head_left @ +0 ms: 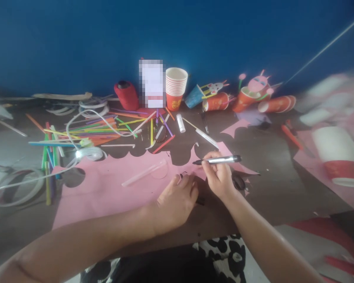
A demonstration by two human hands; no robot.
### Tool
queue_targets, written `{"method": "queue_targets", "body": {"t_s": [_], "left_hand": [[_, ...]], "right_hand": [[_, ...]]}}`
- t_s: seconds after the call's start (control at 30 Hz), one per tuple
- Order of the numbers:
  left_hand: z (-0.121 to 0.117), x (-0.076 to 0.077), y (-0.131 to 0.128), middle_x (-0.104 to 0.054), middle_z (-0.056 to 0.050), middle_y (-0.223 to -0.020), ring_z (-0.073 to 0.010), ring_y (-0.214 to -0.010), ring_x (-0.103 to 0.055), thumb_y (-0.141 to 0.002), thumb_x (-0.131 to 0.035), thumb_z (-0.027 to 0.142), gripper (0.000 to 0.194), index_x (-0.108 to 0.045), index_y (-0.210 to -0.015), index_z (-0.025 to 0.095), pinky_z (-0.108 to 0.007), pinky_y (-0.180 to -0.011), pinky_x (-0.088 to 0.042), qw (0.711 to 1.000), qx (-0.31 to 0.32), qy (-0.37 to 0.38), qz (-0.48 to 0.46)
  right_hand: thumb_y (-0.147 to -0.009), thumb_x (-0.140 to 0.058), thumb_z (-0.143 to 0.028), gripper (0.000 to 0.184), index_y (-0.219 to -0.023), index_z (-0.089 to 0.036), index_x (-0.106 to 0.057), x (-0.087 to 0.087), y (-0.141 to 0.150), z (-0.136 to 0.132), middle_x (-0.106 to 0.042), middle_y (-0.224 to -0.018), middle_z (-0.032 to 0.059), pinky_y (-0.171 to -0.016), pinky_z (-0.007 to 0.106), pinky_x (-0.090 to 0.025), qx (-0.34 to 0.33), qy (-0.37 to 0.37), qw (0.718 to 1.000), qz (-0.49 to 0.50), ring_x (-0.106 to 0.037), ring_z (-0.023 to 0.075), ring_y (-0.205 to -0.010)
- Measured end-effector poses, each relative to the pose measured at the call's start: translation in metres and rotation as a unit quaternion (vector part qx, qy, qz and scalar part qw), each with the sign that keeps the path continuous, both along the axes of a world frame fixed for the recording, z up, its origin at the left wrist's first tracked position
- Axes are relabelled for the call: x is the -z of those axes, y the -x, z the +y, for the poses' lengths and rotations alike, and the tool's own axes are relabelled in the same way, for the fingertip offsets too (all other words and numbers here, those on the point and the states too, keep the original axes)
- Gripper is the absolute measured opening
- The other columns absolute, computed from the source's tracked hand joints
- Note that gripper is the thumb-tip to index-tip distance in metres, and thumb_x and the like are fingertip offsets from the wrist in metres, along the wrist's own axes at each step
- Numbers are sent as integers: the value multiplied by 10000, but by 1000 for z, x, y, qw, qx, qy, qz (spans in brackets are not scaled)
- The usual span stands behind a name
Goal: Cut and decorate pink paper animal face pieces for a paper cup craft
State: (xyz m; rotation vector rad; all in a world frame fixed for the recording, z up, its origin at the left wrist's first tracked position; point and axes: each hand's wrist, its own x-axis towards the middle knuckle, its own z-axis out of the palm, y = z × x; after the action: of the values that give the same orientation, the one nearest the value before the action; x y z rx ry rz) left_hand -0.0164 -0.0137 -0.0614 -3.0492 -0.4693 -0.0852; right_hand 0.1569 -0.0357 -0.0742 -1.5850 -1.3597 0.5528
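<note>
My right hand (220, 177) is closed on a silver marker (221, 160) with a black tip that points left, held just above a large pink paper sheet (106, 188). My left hand (177, 198) is curled with its fingers pressed down on the pink sheet beside the marker tip; a small dark thing shows at its fingertips and another dark bit at its right side, and I cannot make out what they are. A clear tube (143, 173) lies on the pink sheet to the left of my hands.
Several coloured straws (85, 131) and white tape rolls (93, 105) lie at the left. A red thread spool (126, 95), stacked paper cups (176, 87), and cup figures (253, 92) stand at the back. Black scissors (238, 182) lie by my right hand. Pink scraps and a cup (338, 155) are at right.
</note>
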Motion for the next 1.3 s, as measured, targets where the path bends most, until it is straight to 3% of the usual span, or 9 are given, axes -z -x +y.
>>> {"method": "queue_targets", "body": {"t_s": [0.17, 0.4, 0.63, 0.77, 0.97, 1.3], "left_hand": [[1, 0, 0, -506, -223, -1246, -323, -1158, -416, -886, -421, 340, 412, -558, -1135, 42, -426, -872, -329, 1000, 5, 3, -10], [0, 0, 1, -473, -223, -1285, -330, -1138, -437, -891, -410, 323, 409, -534, -1158, 40, -429, -872, -343, 1000, -7, 30, 3], [6, -2, -4, -538, -185, -1178, -303, -1058, -478, -877, -447, 331, 331, -569, -1070, 91, -411, -825, -374, 998, -12, 57, -7], [7, -3, -5, -530, -201, -1181, -309, -1055, -475, -866, -466, 341, 344, -569, -1066, 81, -415, -818, -376, 998, -4, 56, -8], [7, -2, -3, -531, -209, -1198, -313, -1051, -482, -873, -448, 331, 349, -574, -1072, 73, -417, -833, -365, 999, 4, 44, -8], [5, 0, 0, -516, -244, -1238, -319, -1069, -486, -861, -456, 308, 411, -558, -1137, 22, -427, -869, -325, 999, 12, 27, -15]], "right_hand": [[-881, -492, -351, 129, -911, -227, -482, 2, 0, 0, -583, -775, 34, -624, 305, -516, -10, 18, 1000, 13, -603, 166, -615], [-876, -498, -374, 156, -917, -224, -486, 3, 1, 0, -596, -816, 50, -649, 311, -536, -8, 25, 999, 30, -644, 195, -721], [-885, -487, -365, 146, -912, -221, -485, 1, -1, 1, -581, -773, 27, -615, 301, -536, 0, 3, 997, 78, -645, 175, -659], [-879, -496, -343, 128, -901, -217, -506, -4, -4, -4, -569, -779, 28, -630, 303, -513, 39, -22, 998, 37, -611, 169, -666], [-879, -490, -311, 101, -856, -216, -512, -1, -9, -7, -564, -731, 15, -627, 300, -473, 2, 18, 1000, -19, -588, 168, -644], [-868, -501, -299, 89, -885, -214, -522, 6, -9, -8, -571, -744, 21, -641, 305, -479, 1, 11, 998, -61, -597, 174, -658]]}}
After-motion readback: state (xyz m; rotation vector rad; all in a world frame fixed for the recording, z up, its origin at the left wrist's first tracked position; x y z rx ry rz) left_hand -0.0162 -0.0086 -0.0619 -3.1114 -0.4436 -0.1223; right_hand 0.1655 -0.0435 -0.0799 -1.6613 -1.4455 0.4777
